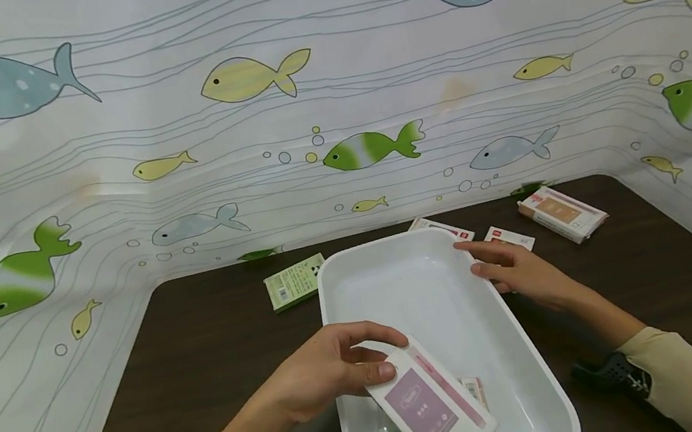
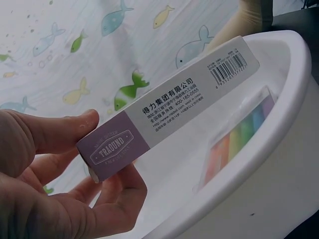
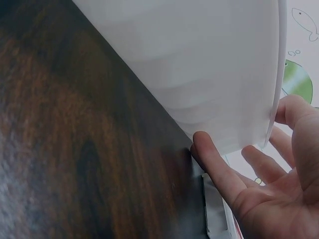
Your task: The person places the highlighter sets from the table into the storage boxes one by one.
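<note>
My left hand [image 1: 331,369] pinches a white-and-purple box marked 12 [image 1: 432,409] between thumb and fingers, over the near end of a white plastic tray [image 1: 392,277]. In the left wrist view, the box's printed side [image 2: 174,102] faces the camera. Beneath it in the tray lies a clear-fronted pack [image 2: 239,137] of rainbow-coloured strips, partly hidden by the box in the head view. My right hand [image 1: 526,273] is at the far right corner of the tray, fingers extended along its rim and outer wall [image 3: 209,69].
Left of the tray lies a green box [image 1: 295,283] on the dark wooden table [image 1: 217,354]. Behind the tray's right corner are two small white boxes [image 1: 452,228] [image 1: 510,237], with an orange-and-white box [image 1: 563,212] farther right. A fish-patterned sheet [image 1: 274,120] surrounds the table.
</note>
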`<state>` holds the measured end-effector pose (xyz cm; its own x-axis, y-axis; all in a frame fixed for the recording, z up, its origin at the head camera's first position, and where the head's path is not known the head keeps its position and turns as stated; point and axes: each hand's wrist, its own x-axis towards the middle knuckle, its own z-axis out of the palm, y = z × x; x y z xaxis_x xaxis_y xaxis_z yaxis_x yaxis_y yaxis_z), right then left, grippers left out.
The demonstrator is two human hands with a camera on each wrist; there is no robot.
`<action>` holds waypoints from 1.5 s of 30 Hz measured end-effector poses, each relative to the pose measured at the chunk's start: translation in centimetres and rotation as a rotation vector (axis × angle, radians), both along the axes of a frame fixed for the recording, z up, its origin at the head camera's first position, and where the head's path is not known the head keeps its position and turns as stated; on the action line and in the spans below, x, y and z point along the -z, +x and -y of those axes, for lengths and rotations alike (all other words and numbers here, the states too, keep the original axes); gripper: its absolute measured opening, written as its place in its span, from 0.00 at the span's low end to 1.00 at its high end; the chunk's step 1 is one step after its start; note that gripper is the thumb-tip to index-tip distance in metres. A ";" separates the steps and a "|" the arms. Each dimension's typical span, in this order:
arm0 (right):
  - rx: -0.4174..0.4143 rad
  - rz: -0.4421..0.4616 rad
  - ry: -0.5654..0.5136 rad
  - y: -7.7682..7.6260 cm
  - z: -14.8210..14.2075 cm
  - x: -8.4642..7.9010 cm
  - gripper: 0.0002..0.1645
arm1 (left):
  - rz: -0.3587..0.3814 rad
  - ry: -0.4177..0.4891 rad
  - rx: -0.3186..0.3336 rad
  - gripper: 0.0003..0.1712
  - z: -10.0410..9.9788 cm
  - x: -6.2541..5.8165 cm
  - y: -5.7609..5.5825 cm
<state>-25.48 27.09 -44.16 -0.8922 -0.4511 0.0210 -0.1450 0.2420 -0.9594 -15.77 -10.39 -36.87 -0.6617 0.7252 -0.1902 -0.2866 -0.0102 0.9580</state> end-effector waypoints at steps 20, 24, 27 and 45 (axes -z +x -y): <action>-0.015 -0.004 -0.016 0.0 -0.1 0.1 0.32 | -0.078 -0.053 -0.059 0.19 -0.5 0.2 0.7; -0.013 -0.004 -0.011 0.0 -0.1 0.1 0.32 | -0.336 -0.183 -0.109 0.19 -0.3 -0.4 0.4; -0.004 -0.006 -0.003 -0.1 -0.1 0.1 0.32 | -0.472 -0.243 -0.135 0.19 0.3 -0.9 0.0; -0.012 0.002 -0.027 -0.1 -0.1 0.4 0.31 | -0.365 -0.220 -0.260 0.21 1.3 -1.0 -0.9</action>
<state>-25.56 27.15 -44.53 -0.8870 -0.4608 0.0313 -0.1457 0.2148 -0.9657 -16.67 -11.70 -35.91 -0.8674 0.4958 -0.0424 0.0529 0.1765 0.9829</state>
